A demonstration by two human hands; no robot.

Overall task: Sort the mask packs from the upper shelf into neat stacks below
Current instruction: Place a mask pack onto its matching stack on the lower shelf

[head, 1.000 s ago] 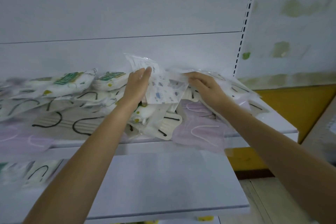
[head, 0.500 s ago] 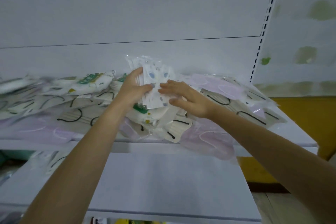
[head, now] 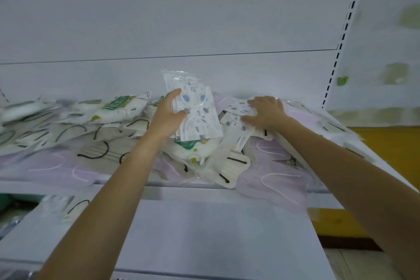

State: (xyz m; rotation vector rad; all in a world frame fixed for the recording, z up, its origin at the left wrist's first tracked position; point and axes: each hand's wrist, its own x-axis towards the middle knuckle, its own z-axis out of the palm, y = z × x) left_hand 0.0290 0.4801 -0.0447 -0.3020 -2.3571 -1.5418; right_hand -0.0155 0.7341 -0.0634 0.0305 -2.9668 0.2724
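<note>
On the upper shelf (head: 34, 186), left hand (head: 167, 116) tight around printed mask packs (head: 197, 111), right hand (head: 267, 112) flat atop another pack (head: 236, 107).

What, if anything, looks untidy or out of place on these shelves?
The mask packs on the upper shelf lie in a jumbled heap, overlapping at all angles. A lilac pack and a cream pack overhang its front edge. The left hand holds printed packs upright above the heap.

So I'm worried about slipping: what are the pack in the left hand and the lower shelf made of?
Pack: clear glossy plastic film; it glints and the printed mask shows through. Lower shelf: probably painted metal, smooth matte white; laminate is possible.
</note>
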